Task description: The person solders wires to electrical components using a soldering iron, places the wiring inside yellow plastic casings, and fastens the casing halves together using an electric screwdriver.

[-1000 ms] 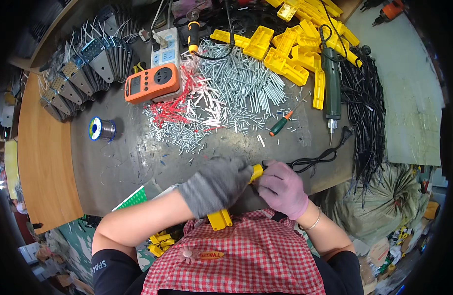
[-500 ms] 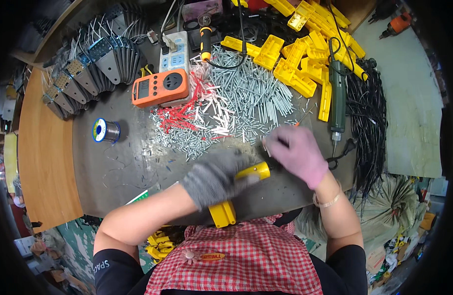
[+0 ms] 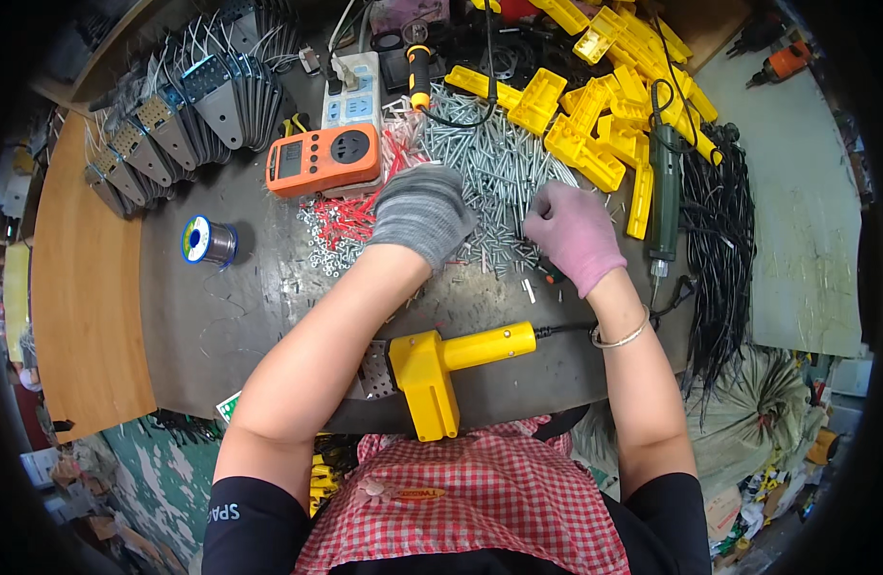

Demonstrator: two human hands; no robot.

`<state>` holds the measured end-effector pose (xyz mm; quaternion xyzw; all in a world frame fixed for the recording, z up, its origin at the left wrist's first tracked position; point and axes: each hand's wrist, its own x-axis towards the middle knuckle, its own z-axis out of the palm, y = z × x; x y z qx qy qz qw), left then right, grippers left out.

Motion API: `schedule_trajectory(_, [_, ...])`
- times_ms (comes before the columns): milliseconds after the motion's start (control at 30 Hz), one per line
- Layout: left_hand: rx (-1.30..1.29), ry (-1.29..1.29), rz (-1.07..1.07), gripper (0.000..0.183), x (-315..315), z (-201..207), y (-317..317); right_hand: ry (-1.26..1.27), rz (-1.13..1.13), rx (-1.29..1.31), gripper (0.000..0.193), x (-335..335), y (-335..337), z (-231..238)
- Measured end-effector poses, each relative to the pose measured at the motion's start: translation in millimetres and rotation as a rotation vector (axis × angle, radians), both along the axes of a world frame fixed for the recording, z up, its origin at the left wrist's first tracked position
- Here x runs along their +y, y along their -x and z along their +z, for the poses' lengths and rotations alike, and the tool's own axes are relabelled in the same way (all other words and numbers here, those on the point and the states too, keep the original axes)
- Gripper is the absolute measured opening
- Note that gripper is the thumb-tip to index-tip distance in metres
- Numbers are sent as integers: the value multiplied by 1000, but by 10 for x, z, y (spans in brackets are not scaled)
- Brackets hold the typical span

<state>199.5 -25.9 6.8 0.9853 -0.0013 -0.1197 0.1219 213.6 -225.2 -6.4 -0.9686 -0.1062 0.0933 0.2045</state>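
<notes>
My left hand (image 3: 422, 216), in a grey striped glove, is over the near-left part of a pile of long silver screws (image 3: 485, 144); its fingertips are hidden beneath it. My right hand (image 3: 578, 235), in a pink glove, is just right of the pile. Its fingers are curled toward the thumb, and whatever they hold is hidden. By the table's near edge lies a yellow plastic tool housing (image 3: 424, 379) with a round handle (image 3: 494, 347) and a black cord. A perforated metal plate (image 3: 375, 372) sticks out from its left side. Neither hand touches it.
An orange meter (image 3: 324, 160) rests on a power strip, beside red and white sleeves and small nuts. Yellow shells (image 3: 585, 134) are heaped far right, near a green electric screwdriver (image 3: 663, 201) and black cords (image 3: 720, 230). A solder spool (image 3: 209, 241) and metal plates (image 3: 211, 110) are left.
My left hand has left the yellow housing and reached forward to the screw pile. The housing now lies on the table. My right hand has moved slightly forward.
</notes>
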Motion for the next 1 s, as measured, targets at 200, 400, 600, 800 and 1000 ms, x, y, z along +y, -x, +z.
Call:
schedule_trajectory(200, [-197,259,54,25,92,10,341,-23,-23,-70,29,119,-1,37])
schedule_trajectory(400, [100,1351,196,30,146,155,1098,126,-30,-66,28,175,75,80])
schedule_trajectory(600, [-219,829,-210,20,179,33,1332,-318,140,-386,13,-83,583,231])
schedule_trajectory(800, [-558,579,-484,30,134,-112,1377,-571,296,-57,10,-234,1511,434])
schedule_trajectory(1000, [-371,304,-524,19,-40,16,1282,-781,-77,178,14,41,1882,38])
